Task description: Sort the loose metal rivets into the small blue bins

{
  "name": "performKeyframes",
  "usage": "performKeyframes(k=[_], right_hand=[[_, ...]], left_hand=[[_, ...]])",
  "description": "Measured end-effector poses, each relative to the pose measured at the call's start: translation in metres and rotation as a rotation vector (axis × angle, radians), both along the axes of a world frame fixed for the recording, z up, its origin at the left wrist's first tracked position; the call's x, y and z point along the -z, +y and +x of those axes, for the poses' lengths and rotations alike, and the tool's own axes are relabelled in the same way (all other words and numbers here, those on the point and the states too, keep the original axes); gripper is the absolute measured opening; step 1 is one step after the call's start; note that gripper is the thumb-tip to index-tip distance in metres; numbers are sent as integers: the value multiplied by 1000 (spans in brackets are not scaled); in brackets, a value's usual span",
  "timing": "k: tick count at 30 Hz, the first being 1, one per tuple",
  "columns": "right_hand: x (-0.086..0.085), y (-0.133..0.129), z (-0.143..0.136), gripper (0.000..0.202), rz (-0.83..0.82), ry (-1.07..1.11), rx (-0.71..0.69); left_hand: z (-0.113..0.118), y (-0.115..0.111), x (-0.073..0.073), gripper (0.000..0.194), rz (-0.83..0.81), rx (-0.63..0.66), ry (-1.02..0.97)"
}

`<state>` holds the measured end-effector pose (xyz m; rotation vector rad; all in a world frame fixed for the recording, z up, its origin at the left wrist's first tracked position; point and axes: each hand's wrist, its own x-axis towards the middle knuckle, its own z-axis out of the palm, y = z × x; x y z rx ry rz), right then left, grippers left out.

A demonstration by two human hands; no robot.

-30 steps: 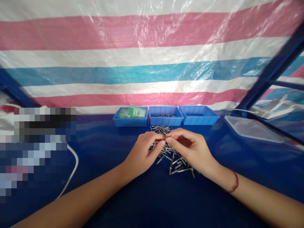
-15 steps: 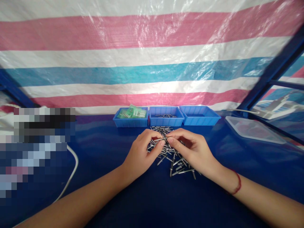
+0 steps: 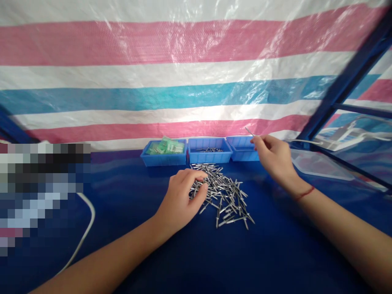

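A loose pile of silvery pop rivets (image 3: pixel 225 192) lies on the dark blue table. My left hand (image 3: pixel 183 196) rests at the pile's left side, thumb and forefinger apart with nothing visible between them. Raised over the front of the right-hand blue bin (image 3: pixel 243 151), my right hand (image 3: pixel 272 157) pinches one pop rivet (image 3: pixel 249 131), its thin end pointing up and left. In the middle blue bin (image 3: pixel 210 157) lie several rivets. The left blue bin (image 3: pixel 163 160) holds green-and-clear packets (image 3: pixel 167 146).
A clear plastic lid (image 3: pixel 321 165) lies at the right, near a white power strip (image 3: pixel 339 136) with a cable. Blue frame posts (image 3: pixel 343 85) stand at both sides before a striped sheet (image 3: pixel 183 98). A white cable (image 3: pixel 88 220) curves along the left.
My right hand has moved from the pile up and right to the right-hand bin, carrying a rivet. My left hand stays by the pile, its fingers now parted. The view has shifted slightly.
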<state>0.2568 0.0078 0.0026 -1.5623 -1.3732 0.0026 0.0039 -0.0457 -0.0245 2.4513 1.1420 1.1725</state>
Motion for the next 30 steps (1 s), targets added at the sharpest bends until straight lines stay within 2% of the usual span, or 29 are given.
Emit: performKeyframes(k=[4, 9, 11, 14, 17, 19, 22, 25, 28, 30], right_hand=[[2, 5, 11, 42, -133, -172, 44], [2, -7, -9, 44, -107, -271, -64], [1, -13, -19, 42, -100, -304, -132], [3, -21, -30, 38, -106, -350, -252], [5, -28, -39, 36, -125, -391, -388], [7, -32, -45, 31, -129, -398, -534], [9, -40, -55, 13, -98, -383, -781], [10, -48, -65, 14, -69, -339, -946], [10, -53, -69, 12, -98, -238, -1008], [10, -53, -69, 13, -127, -161, -979]], left_hand=[[2, -3, -2, 13, -11, 1, 122], [3, -6, 0, 20, 22, -9, 256], [3, -5, 2, 24, 23, -63, 281], [4, -1, 5, 19, 10, -112, 308], [4, 1, 6, 11, 9, -92, 317], [3, 1, 5, 11, 13, -73, 297], [2, 0, 2, 11, 28, -41, 236], [1, -2, 0, 9, 67, 9, 157], [0, -2, 0, 7, 100, 39, 83], [0, -1, 1, 7, 88, 17, 34]])
